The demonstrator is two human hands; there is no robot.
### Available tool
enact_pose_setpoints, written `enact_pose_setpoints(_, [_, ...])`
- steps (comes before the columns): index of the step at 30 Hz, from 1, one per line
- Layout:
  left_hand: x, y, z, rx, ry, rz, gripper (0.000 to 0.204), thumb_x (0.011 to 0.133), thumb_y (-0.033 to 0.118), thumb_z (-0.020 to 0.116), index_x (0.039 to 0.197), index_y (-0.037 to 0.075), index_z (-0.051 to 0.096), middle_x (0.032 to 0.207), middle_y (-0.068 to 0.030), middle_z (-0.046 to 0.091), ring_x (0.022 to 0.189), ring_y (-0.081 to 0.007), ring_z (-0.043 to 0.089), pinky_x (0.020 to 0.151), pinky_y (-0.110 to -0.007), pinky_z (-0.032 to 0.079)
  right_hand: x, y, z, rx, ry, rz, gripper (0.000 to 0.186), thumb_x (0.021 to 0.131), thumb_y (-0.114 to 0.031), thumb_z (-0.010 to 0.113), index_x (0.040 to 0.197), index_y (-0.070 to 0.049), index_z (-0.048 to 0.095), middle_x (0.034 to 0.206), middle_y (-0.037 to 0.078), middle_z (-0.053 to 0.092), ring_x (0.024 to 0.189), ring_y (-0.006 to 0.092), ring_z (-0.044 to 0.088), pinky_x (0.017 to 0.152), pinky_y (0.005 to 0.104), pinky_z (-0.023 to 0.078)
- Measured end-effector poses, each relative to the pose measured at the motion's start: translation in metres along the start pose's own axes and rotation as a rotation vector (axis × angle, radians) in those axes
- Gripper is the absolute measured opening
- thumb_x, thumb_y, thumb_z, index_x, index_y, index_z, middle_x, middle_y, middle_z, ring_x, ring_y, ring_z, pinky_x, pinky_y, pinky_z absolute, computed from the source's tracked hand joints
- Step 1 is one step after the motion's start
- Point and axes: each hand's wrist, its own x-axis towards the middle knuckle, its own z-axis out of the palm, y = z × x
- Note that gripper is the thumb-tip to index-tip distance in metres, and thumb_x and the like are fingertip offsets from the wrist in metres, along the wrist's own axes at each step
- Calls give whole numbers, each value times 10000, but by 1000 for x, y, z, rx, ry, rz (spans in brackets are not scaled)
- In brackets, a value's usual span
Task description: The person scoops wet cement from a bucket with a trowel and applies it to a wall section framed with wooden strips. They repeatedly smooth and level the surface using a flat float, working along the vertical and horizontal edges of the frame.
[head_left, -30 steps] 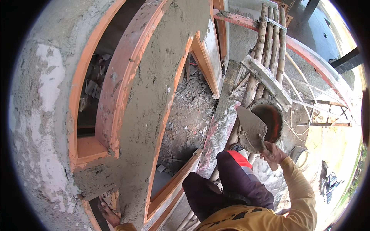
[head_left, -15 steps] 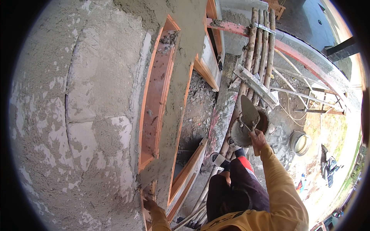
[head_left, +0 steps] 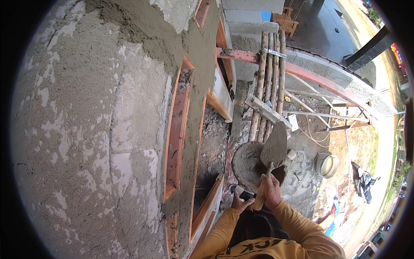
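My right hand point(head_left: 271, 193) is closed around a pointing-type masonry trowel point(head_left: 275, 144), near where its wooden handle meets the blade. The broad blade points up and away from me, smeared with grey mortar. Just left of the handle's lower end is my left hand point(head_left: 242, 203), thumb and fingers apart, holding nothing. Beneath the blade sits a round bucket point(head_left: 240, 163) with grey mortar in it; the blade and my right hand hide part of its right side.
On the left stands a partly plastered wall point(head_left: 133, 142) with an orange-brown window frame point(head_left: 176, 142). Ahead, wooden poles point(head_left: 261, 71) run side by side, crossed by a short plank point(head_left: 268, 111). A red beam point(head_left: 321, 77) spans the far side. A pale bucket point(head_left: 326, 165) stands right.
My left hand has left the lower window frame and come across beside the trowel handle. My right hand and trowel have moved left and nearer. The view has shifted.
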Motion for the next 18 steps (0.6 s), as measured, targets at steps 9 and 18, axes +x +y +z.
enact_pose_setpoints(9, [11,17,-29,-246,432,-14,1042,631,191,791,1377,-57,107,1366,-234,269,1249,-302,338,1002,-376,340,-65,-29,30,-118,-226,-68,261,882,-263,456,858,-9,513,786,89,596,749,144,529,720,283,417])
enact_pose_setpoints(18, [8,104,-81,-337,506,-157,717,661,242,809,1093,-152,394,1028,-204,558,925,-255,580,818,-351,476,-17,-77,77,65,-340,-199,260,895,-251,469,889,5,514,789,67,585,699,138,548,667,285,430])
